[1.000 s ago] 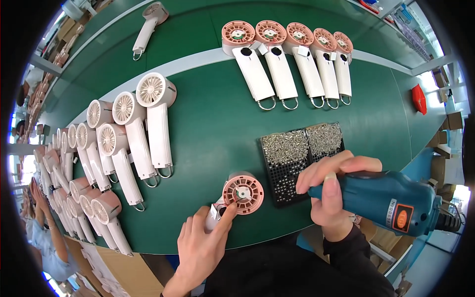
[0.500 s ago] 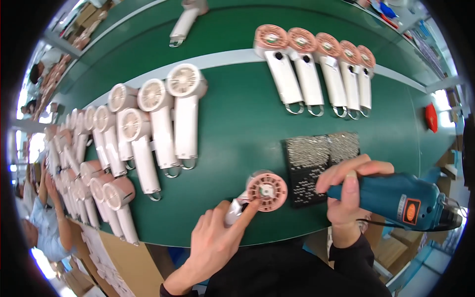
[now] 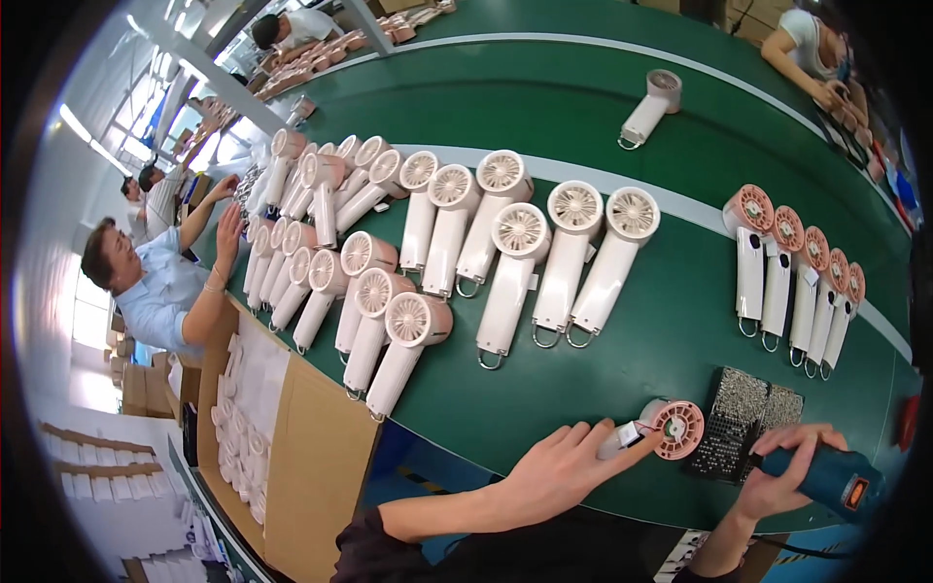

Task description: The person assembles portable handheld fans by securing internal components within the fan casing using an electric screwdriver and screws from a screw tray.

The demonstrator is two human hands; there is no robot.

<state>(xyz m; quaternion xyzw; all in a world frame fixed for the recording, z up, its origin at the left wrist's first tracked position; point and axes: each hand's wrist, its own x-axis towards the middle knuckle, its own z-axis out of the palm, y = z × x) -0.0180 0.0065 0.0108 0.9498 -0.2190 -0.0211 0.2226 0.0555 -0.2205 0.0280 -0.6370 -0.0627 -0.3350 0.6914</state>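
Note:
My left hand is closed around the white handle of a small handheld fan, its forefinger reaching to the rim of the pink fan head. That head lies face up with its slotted round grille and open centre showing; a red wire shows near the fingertip. My right hand grips a teal electric screwdriver with a black cord. Its nose points left, over the near right part of a black screw tray. Many small silver screws lie in that tray, some standing in rows of holes.
White handheld fans lie in a crowded group along the left and middle of the green table. Several pink-headed fans line the right; a single fan lies farther back. Co-workers sit at left and across. A carton stands below the table edge.
The view has swung to the left, so the table things appear farther right and the left co-worker shows more fully. Both hands keep hold of the same fan and screwdriver.

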